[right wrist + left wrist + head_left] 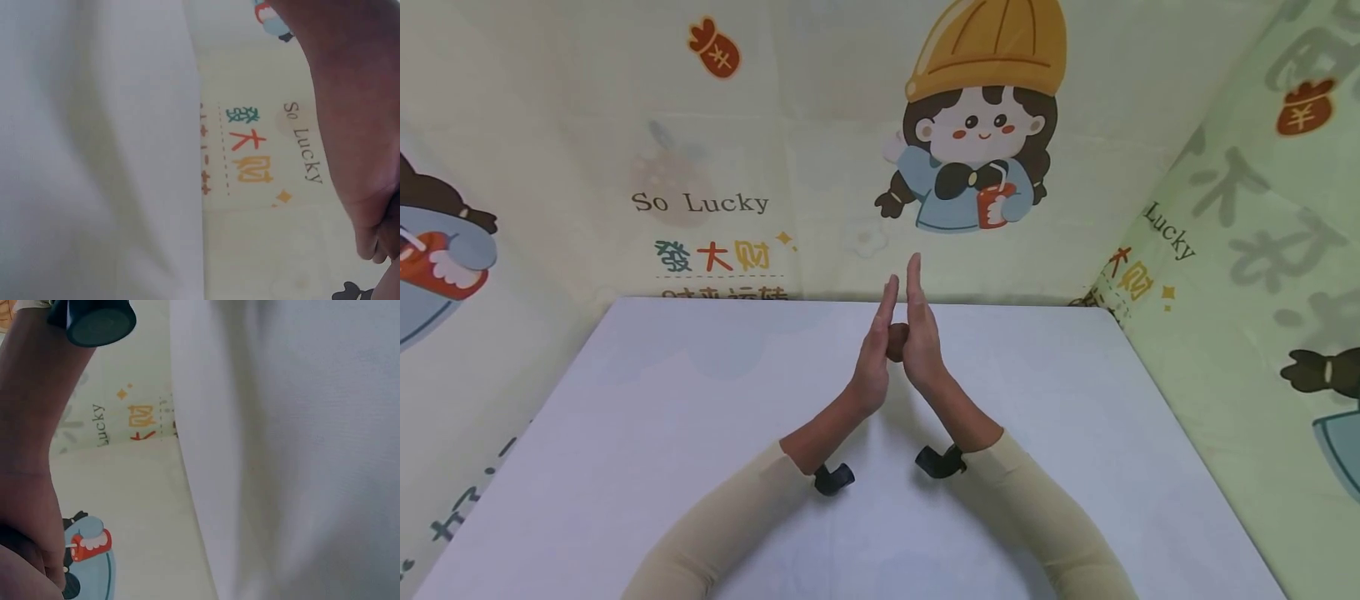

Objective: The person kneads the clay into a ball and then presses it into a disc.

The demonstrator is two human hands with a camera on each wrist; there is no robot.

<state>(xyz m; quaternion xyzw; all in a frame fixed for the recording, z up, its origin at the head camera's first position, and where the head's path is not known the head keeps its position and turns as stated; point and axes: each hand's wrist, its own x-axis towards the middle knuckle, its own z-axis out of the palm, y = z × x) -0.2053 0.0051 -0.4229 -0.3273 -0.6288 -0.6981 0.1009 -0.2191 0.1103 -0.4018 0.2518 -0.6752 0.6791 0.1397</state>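
Observation:
A small dark brown ball [897, 342], perhaps of clay or dough, is held between two flat palms above the table. My left hand [872, 358] presses on it from the left, fingers straight and pointing up and away. From the other side my right hand [923, 343] presses with its fingers extended too. The fingertips stand slightly apart. In the left wrist view the ball [20, 542] appears as a dark patch between the palms at the lower left; much of it is hidden. The right wrist view catches only its edge [392, 225].
Under the hands lies a white table [700, 433]. Cream cloth walls [835, 150] with printed cartoon figures and lettering rise at the back and both sides. A black wrist camera [833, 479] sits on the left wrist, another black camera [938, 462] on the right.

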